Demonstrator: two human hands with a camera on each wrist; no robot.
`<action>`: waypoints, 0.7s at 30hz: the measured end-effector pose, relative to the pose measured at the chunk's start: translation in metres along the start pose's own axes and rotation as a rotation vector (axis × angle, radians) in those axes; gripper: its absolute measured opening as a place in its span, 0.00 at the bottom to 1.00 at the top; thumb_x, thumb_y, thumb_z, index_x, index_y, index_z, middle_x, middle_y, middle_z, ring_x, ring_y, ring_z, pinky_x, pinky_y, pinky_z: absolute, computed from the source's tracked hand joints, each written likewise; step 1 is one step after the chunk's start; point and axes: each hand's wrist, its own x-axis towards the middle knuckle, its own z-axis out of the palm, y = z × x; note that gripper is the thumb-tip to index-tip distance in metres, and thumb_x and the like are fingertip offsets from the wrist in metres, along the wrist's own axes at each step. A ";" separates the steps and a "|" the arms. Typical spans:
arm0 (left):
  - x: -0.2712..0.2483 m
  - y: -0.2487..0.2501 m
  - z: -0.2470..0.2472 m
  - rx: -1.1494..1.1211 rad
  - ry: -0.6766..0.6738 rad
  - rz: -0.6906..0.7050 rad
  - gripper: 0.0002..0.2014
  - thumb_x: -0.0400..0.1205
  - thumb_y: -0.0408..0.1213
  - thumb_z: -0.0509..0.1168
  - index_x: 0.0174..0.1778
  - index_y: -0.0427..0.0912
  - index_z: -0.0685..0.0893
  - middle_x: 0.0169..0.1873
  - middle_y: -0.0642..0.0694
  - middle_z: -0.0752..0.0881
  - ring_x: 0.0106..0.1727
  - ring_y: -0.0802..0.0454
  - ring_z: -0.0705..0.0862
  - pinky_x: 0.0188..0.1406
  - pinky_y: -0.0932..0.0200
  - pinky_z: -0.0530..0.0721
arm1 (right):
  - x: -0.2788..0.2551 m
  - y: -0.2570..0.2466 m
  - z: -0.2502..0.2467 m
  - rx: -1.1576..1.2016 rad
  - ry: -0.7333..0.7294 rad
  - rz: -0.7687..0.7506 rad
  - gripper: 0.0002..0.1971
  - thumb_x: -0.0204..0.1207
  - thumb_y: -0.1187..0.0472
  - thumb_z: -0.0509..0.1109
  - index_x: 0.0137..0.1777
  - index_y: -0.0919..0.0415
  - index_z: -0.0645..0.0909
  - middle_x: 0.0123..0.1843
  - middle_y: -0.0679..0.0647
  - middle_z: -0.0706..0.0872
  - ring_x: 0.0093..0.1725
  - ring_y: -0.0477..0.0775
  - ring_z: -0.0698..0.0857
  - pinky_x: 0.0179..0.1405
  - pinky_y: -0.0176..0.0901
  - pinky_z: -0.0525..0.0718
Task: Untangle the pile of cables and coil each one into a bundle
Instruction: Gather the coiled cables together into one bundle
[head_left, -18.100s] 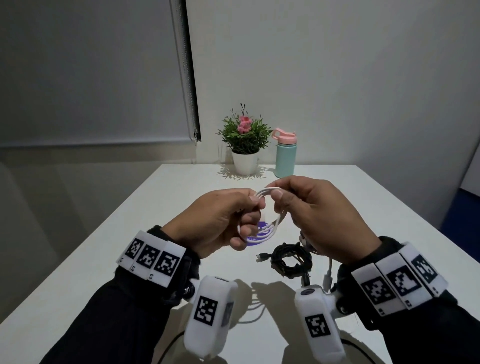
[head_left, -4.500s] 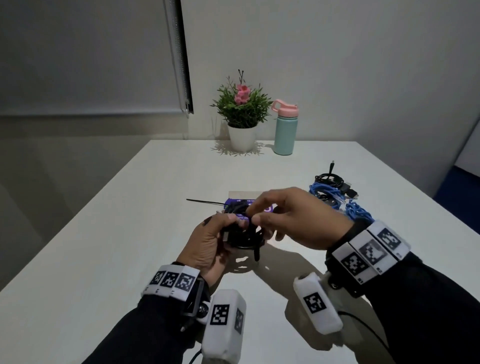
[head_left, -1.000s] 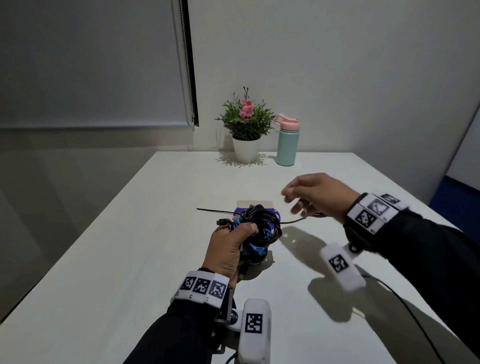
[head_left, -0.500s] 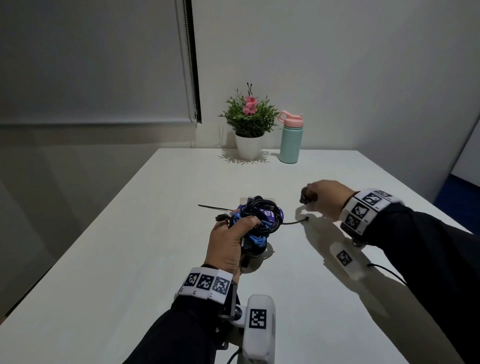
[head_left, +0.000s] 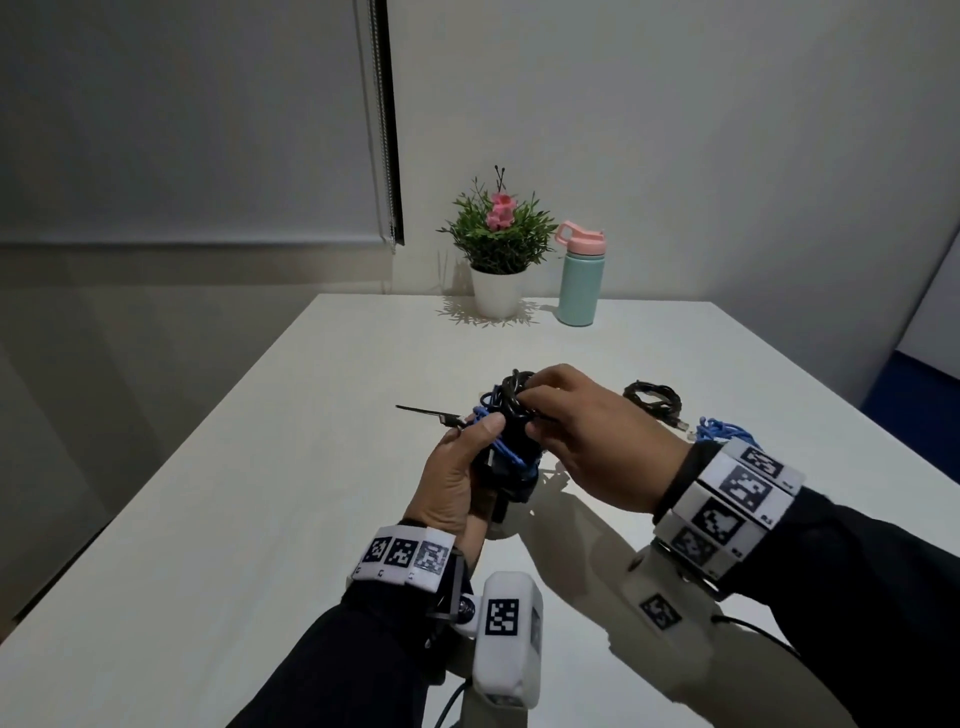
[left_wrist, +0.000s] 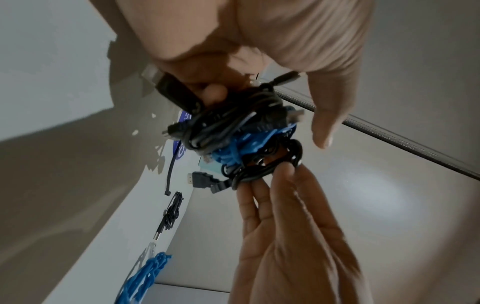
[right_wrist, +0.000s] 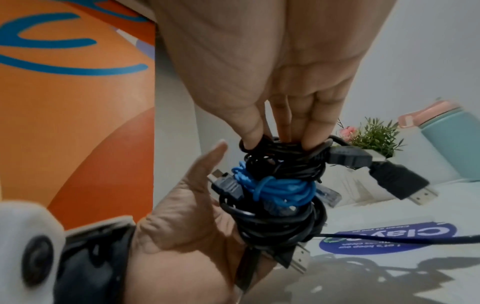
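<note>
The tangled clump of black and blue cables (head_left: 506, 441) is held up above the middle of the bench (head_left: 260, 519), clear of its surface, with a flat black HDMI plug (right_wrist: 397, 185) jutting from its side and a slack black strand trailing off. The left hand (head_left: 457, 483) cups the clump from below, fingers curled round its lower half and thumb laid against the side, while the right hand (head_left: 587, 441) comes over the top, its fingers (right_wrist: 253, 131) pinching narrowly on the uppermost black loops. To do this step well, I judge the left hand should stay loose enough for loops to slip, and the right should follow one strand to its plug rather than tug, since pulling would likely cinch the thin blue cord tighter round the stiffer rubbery black ones. The blue cord looks thin and smooth, wound in tight turns; the black ones are thicker and matte. Near the right edge of the bench lie a coiled black cable bundle (head_left: 652, 397) and a coiled blue cable bundle (head_left: 722, 430), already done, and a thin black cable tie (head_left: 426, 412) lies just left of the clump
</note>
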 end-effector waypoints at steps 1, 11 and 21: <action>-0.001 0.000 0.000 0.012 0.006 0.005 0.24 0.67 0.48 0.81 0.57 0.40 0.91 0.54 0.35 0.91 0.51 0.38 0.89 0.54 0.44 0.84 | -0.001 -0.003 0.001 -0.013 -0.015 -0.009 0.16 0.85 0.60 0.63 0.71 0.56 0.79 0.71 0.53 0.74 0.63 0.56 0.82 0.60 0.46 0.79; 0.006 -0.005 -0.002 0.116 0.120 0.032 0.26 0.65 0.41 0.76 0.59 0.32 0.88 0.53 0.29 0.90 0.45 0.39 0.90 0.47 0.47 0.86 | 0.011 0.028 -0.023 0.688 0.027 0.277 0.12 0.80 0.72 0.64 0.52 0.61 0.88 0.44 0.56 0.92 0.38 0.53 0.91 0.38 0.43 0.89; 0.009 -0.007 -0.007 0.100 0.108 0.044 0.34 0.60 0.46 0.81 0.60 0.31 0.88 0.54 0.31 0.91 0.52 0.37 0.91 0.48 0.49 0.88 | 0.053 0.165 0.013 -0.542 -0.388 0.577 0.11 0.79 0.53 0.61 0.50 0.58 0.81 0.50 0.53 0.88 0.55 0.61 0.86 0.58 0.52 0.86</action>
